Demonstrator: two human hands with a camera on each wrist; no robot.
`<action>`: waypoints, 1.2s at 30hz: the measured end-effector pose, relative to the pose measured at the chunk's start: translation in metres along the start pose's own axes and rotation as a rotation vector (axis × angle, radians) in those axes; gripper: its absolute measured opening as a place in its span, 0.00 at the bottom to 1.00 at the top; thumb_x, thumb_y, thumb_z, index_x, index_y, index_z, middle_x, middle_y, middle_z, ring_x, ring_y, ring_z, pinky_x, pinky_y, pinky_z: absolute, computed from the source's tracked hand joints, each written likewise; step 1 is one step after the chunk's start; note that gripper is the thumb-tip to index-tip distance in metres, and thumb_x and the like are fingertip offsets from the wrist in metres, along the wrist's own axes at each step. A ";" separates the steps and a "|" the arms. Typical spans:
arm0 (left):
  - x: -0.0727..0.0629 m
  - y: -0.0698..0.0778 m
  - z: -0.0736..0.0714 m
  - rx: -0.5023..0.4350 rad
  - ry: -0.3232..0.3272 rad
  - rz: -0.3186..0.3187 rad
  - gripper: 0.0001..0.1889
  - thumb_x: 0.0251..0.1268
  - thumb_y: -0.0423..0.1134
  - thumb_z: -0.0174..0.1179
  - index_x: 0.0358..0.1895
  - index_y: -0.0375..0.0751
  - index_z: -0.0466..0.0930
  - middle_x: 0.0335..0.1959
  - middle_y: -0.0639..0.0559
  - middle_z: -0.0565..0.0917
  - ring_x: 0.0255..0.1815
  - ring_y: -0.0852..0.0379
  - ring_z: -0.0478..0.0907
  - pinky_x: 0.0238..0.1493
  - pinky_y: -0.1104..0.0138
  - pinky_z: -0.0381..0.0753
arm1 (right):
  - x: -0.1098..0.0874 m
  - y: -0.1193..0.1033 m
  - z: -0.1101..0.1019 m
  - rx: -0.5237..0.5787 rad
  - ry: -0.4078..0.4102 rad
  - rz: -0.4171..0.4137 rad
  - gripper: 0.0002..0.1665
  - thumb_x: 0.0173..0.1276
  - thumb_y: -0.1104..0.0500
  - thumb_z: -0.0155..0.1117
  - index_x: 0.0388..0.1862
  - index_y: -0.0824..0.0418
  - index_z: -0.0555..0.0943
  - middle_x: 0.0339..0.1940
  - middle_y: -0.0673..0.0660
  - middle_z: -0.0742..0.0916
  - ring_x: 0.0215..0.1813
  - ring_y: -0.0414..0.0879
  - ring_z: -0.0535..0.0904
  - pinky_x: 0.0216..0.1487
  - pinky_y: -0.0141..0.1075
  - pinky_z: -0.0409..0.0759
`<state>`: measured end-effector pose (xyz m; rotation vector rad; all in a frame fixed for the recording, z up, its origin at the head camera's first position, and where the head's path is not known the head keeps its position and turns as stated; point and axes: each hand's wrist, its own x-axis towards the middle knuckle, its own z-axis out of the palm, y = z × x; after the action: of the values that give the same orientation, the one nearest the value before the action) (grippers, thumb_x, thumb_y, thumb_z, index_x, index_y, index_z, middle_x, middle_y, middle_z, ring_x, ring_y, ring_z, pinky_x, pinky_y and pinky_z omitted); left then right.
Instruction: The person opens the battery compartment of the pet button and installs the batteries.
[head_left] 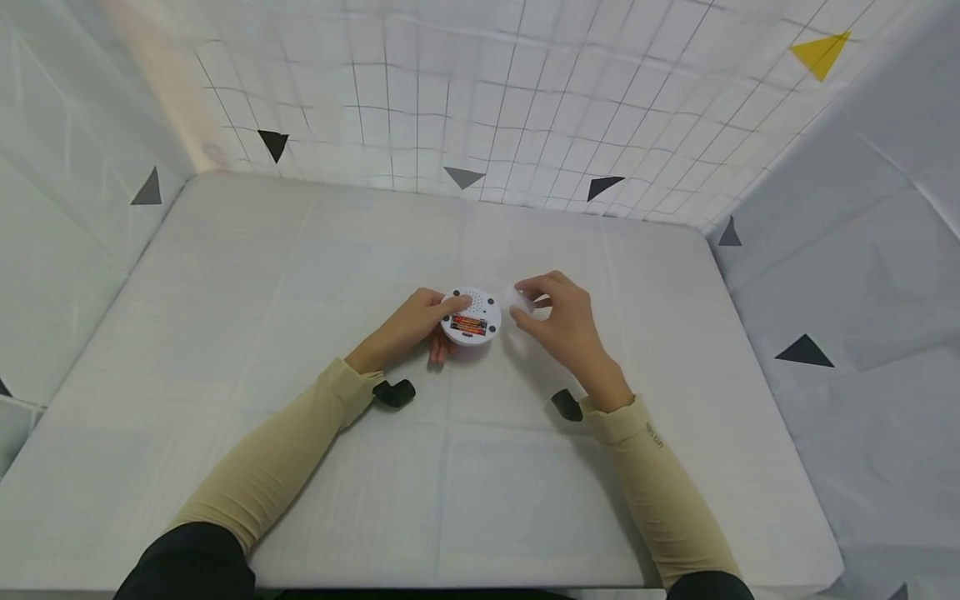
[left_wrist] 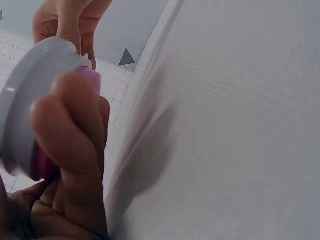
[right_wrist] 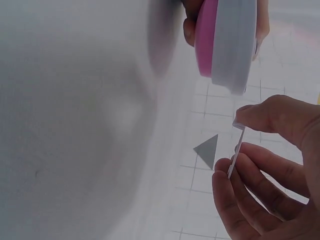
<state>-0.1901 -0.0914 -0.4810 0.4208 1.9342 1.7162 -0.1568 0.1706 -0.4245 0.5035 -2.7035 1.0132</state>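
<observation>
My left hand [head_left: 411, 327] grips a round white device [head_left: 487, 310], its thumb on the upper face and fingers around the side and beneath. That face has a patch of small holes, dark round feet and an uncovered battery compartment with red-and-black batteries [head_left: 468, 325] inside. In the right wrist view, the device's other side shows a pink part [right_wrist: 205, 42]. Just to its right, my right hand [head_left: 566, 323] pinches a thin white battery cover [right_wrist: 237, 150] between thumb and fingers. The cover is apart from the device. Both things are held above the table.
The white-covered table [head_left: 360, 492] spreads out around both hands. Behind it hangs a white sheet with a grid [head_left: 510, 108], and pale sheets stand at both sides. Black, grey and yellow triangles [head_left: 821, 57] mark the sheets. A dark wrist camera [head_left: 395, 393] sits at the left cuff.
</observation>
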 end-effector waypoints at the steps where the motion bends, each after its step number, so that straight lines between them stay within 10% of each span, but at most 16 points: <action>1: 0.000 0.000 0.000 -0.004 -0.002 0.004 0.28 0.77 0.62 0.58 0.44 0.36 0.86 0.22 0.36 0.86 0.12 0.51 0.79 0.18 0.67 0.79 | 0.000 -0.002 0.000 0.006 -0.002 -0.010 0.19 0.66 0.62 0.78 0.55 0.63 0.86 0.47 0.58 0.86 0.51 0.51 0.84 0.54 0.47 0.88; 36: -0.001 0.001 0.000 -0.012 -0.008 0.022 0.29 0.78 0.62 0.57 0.40 0.34 0.86 0.18 0.38 0.85 0.11 0.52 0.79 0.17 0.66 0.79 | -0.005 -0.023 0.005 0.045 -0.110 -0.140 0.19 0.64 0.61 0.80 0.54 0.60 0.87 0.46 0.54 0.86 0.48 0.46 0.84 0.51 0.44 0.89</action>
<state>-0.1895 -0.0917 -0.4794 0.4455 1.9191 1.7370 -0.1436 0.1520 -0.4158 0.7670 -2.6988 1.0387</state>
